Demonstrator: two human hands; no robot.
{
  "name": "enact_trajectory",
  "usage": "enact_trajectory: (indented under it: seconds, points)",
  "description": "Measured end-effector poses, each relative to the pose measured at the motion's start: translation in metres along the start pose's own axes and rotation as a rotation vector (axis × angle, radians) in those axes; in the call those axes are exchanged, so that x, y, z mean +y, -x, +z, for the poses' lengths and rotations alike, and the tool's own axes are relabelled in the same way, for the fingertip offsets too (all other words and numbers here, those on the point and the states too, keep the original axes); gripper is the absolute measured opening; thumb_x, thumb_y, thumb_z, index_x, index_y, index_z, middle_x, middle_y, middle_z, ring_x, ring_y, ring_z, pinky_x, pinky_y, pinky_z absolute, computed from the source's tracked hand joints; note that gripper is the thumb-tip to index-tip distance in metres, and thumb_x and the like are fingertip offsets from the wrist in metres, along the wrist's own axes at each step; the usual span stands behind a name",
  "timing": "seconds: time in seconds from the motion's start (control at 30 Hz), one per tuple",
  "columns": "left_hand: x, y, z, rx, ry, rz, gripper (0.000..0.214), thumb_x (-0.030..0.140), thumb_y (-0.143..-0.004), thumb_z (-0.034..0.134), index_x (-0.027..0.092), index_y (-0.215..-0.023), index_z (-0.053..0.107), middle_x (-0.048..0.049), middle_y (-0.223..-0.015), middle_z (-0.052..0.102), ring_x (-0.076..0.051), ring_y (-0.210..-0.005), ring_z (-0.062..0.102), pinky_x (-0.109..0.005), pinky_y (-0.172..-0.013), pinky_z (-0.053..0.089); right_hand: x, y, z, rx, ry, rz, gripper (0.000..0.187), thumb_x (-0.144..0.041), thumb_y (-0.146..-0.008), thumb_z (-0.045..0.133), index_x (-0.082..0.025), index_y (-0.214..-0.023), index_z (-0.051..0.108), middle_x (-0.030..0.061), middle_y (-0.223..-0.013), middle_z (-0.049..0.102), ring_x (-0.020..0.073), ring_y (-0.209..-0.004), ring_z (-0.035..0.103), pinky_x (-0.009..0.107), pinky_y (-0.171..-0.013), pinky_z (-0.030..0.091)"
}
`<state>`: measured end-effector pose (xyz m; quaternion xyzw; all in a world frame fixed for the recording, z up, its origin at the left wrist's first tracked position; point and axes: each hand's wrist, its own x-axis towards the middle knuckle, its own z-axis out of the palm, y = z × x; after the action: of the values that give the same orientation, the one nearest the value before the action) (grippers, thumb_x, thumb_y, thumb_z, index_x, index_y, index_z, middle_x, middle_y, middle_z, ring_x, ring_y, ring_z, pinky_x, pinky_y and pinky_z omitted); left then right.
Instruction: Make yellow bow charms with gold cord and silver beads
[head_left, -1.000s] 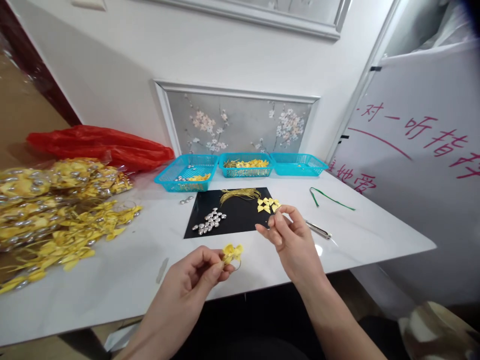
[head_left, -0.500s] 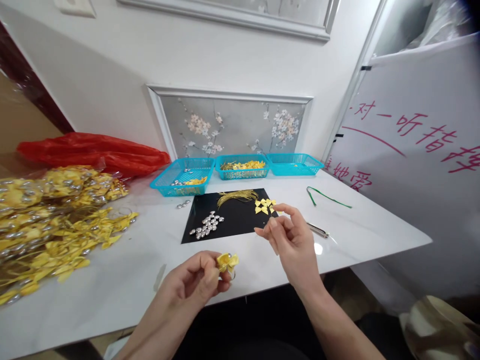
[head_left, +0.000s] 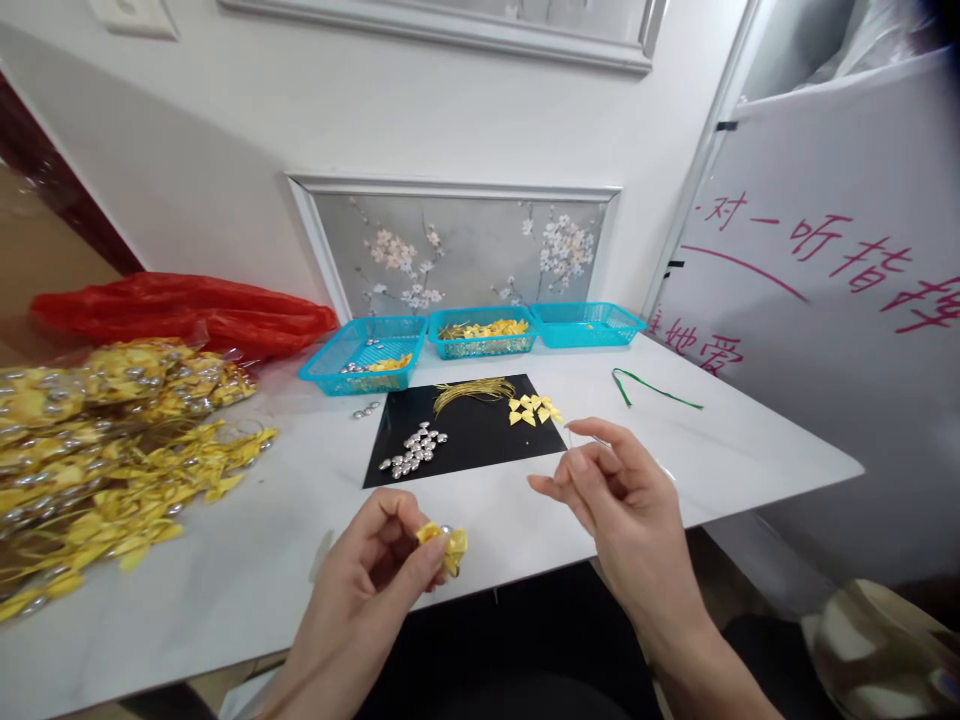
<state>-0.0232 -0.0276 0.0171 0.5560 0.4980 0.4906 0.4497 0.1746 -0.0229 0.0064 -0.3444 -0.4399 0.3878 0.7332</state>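
My left hand (head_left: 386, 560) pinches a yellow fabric flower (head_left: 454, 548) with a silvery bead at its centre, just over the front part of the table. To its right, my right hand (head_left: 619, 500) is raised with thumb and fingers closed on a thin, pale thread (head_left: 571, 436), which is hard to make out. Beyond the hands lies a black mat (head_left: 472, 450). Silver beads (head_left: 414, 450) are heaped on its left, gold wire stems (head_left: 476, 393) along its back, and small yellow petals (head_left: 532, 408) at its right.
Three blue baskets stand along the wall: a left basket (head_left: 322, 372), a middle basket (head_left: 484, 347) and a right basket (head_left: 589, 335). Finished yellow flower strands (head_left: 135, 460) fill the left side, before a red plastic bag (head_left: 187, 312). A green tie (head_left: 652, 392) lies at right.
My right hand has moved right and slightly nearer, now covering the metal tool that lay on the table. My left hand has shifted slightly left, with the flower turned in its fingers.
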Motion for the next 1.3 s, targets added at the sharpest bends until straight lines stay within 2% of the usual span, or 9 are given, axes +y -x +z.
enact_trajectory:
  seconds: [0.27,0.5,0.7,0.8,0.9,1.0,1.07,1.17,1.3]
  points:
    - [-0.007,0.000,0.008,-0.099,-0.122,0.048,0.020,0.036,-0.083,0.065,0.024,-0.069,0.059,0.0034,-0.065,0.055,-0.014,-0.063,0.051,-0.025,-0.062,0.042,-0.005,-0.008,-0.009,0.174,0.005,-0.200,0.022,-0.022,-0.091,0.066,-0.028,-0.112,0.069,-0.0070,-0.065,0.055,0.0087,-0.062,0.056,0.045,-0.082,0.066]
    - [-0.007,0.002,0.003,-0.033,-0.101,0.046,0.018,0.037,-0.082,0.066,0.024,-0.070,0.064,0.0026,-0.064,0.059,-0.015,-0.065,0.055,-0.023,-0.065,0.046,-0.014,-0.018,-0.029,0.359,0.056,-0.308,0.022,-0.024,-0.089,0.070,-0.025,-0.111,0.070,-0.0051,-0.067,0.058,0.0100,-0.065,0.056,0.047,-0.079,0.066]
    - [-0.010,-0.001,0.005,0.023,-0.243,0.107,0.018,0.041,-0.082,0.065,0.025,-0.074,0.068,0.0023,-0.062,0.065,-0.016,-0.062,0.061,-0.022,-0.061,0.051,-0.005,-0.024,-0.038,0.322,0.043,-0.183,0.034,-0.029,-0.087,0.072,-0.027,-0.120,0.065,-0.0053,-0.070,0.058,0.0091,-0.068,0.057,0.036,-0.075,0.066]
    - [-0.016,-0.007,0.001,0.113,-0.395,0.147,0.015,0.040,-0.079,0.067,0.026,-0.077,0.072,0.0001,-0.072,0.074,-0.020,-0.068,0.068,-0.026,-0.065,0.055,0.000,-0.028,-0.049,0.269,0.056,-0.070,0.043,-0.031,-0.085,0.072,-0.029,-0.126,0.060,-0.0069,-0.070,0.058,0.0060,-0.054,0.050,0.028,-0.063,0.063]
    - [-0.022,-0.014,-0.002,0.183,-0.480,0.153,0.014,0.039,-0.074,0.074,0.028,-0.083,0.077,-0.0016,-0.084,0.080,-0.026,-0.080,0.072,-0.030,-0.073,0.056,0.012,-0.033,-0.066,0.125,0.364,0.061,0.047,-0.039,-0.090,0.060,-0.023,-0.133,0.052,-0.0057,-0.070,0.060,0.0068,-0.046,0.047,0.030,-0.057,0.060]
    - [-0.023,-0.021,0.000,0.187,-0.504,0.155,0.020,0.043,-0.075,0.074,0.030,-0.090,0.078,-0.0017,-0.090,0.082,-0.027,-0.086,0.074,-0.032,-0.080,0.057,0.028,-0.042,-0.087,-0.012,0.745,0.137,0.041,-0.038,-0.089,0.054,-0.017,-0.123,0.060,0.0010,-0.071,0.068,0.0158,-0.055,0.062,0.035,-0.058,0.058]
    - [-0.021,-0.024,0.006,0.167,-0.482,0.154,0.022,0.044,-0.076,0.073,0.030,-0.093,0.078,-0.0012,-0.092,0.082,-0.026,-0.088,0.075,-0.032,-0.084,0.057,0.035,-0.050,-0.102,-0.010,0.904,0.141,0.031,-0.032,-0.085,0.056,-0.018,-0.110,0.069,0.0053,-0.077,0.072,0.0219,-0.069,0.068,0.038,-0.067,0.055]
    - [-0.011,-0.026,0.018,0.111,-0.384,0.148,0.020,0.042,-0.075,0.076,0.030,-0.091,0.076,0.0008,-0.087,0.082,-0.023,-0.083,0.075,-0.026,-0.078,0.059,0.040,-0.067,-0.119,0.044,1.155,0.112,0.027,-0.027,-0.087,0.054,-0.020,-0.108,0.070,0.0106,-0.097,0.073,0.0282,-0.092,0.066,0.044,-0.083,0.048]
    - [0.009,-0.022,0.034,0.109,-0.304,0.114,0.014,0.036,-0.072,0.079,0.031,-0.085,0.076,0.0046,-0.080,0.080,-0.017,-0.077,0.075,-0.018,-0.073,0.058,0.044,-0.082,-0.129,-0.014,1.393,0.108,0.016,-0.023,-0.086,0.061,-0.015,-0.097,0.071,0.0167,-0.100,0.068,0.0342,-0.098,0.060,0.043,-0.080,0.045]
